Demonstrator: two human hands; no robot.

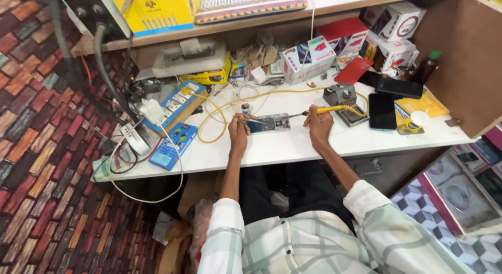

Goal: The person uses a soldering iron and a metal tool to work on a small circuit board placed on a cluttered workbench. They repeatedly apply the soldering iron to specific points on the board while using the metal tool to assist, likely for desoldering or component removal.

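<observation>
- Seen from the head camera, the opened phone (268, 123) lies flat on the white table (293, 146), a little above the middle of the frame, between the two hands.
- Left hand (239, 128): fingers curled down onto the phone's left end, pinning it to the table; it grips the edge, not the exposed inside.
- Right hand (317, 122): closed round the yellow handle of a soldering iron (327, 109), held like a pen, its thin dark tip reaching left to the phone's right end.
- Handling, as a judgement: the phone looks light, stiff and thin, and with its back off it is likely fragile; best held by the outer frame at the ends, and it could slide on the smooth table if not pressed down.
- The iron looks light, but its yellow cable (219, 114) loops across the table and may tug; hold only the handle, since the tip may be hot.
- Surface: smooth, white, crowded. A blue power strip (178, 100) sits left of centre, a blue packet (173, 146) below it, two dark phones (389, 98) at right, a small stand (340, 96) just above the right hand.
- Room: boxes (334, 46) line the back under a shelf (219, 28); patterned brick flooring (42, 148) fills the left.
</observation>
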